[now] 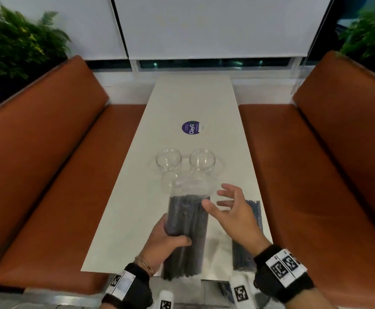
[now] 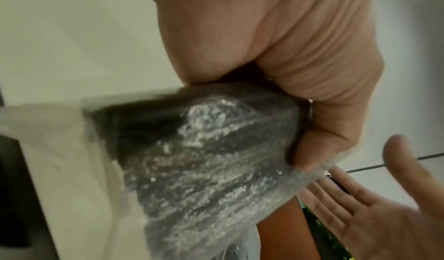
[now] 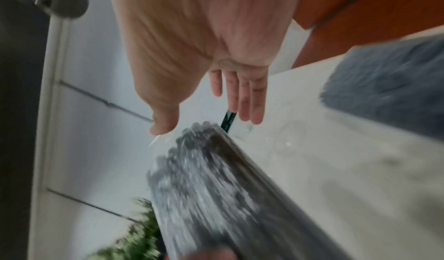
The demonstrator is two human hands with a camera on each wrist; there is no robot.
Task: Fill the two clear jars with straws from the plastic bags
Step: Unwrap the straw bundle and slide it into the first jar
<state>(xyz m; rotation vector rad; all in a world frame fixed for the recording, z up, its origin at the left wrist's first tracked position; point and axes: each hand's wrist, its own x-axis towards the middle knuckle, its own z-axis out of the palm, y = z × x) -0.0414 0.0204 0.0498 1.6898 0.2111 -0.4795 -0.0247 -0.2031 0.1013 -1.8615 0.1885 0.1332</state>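
1. Both hands sit nearest the head camera, each wrist wrapped in a black band with printed square markers.
2. Gripped in the left hand is a clear plastic bag packed with dark straws; the fingers and thumb curl round its lower half.
3. That bag is lifted off the bench and leans away from the person, its open, crinkled top reaching toward the jars.
4. Beside the upper part of the bag, the right hand hangs in the air with fingers spread and loosely bent, holding nothing; whether the thumb touches the plastic I cannot tell.
5. Under and behind the right hand, a second bag of straws lies flat on the bench near its right edge.
6. Beyond the held bag, two clear jars stand upright side by side with open mouths, the left jar and the right jar, both with no straws inside.
7. Farther up the bench lies a round purple sticker.
8. Orange padded seats run along both sides of the bench, with green plants in the far corners.
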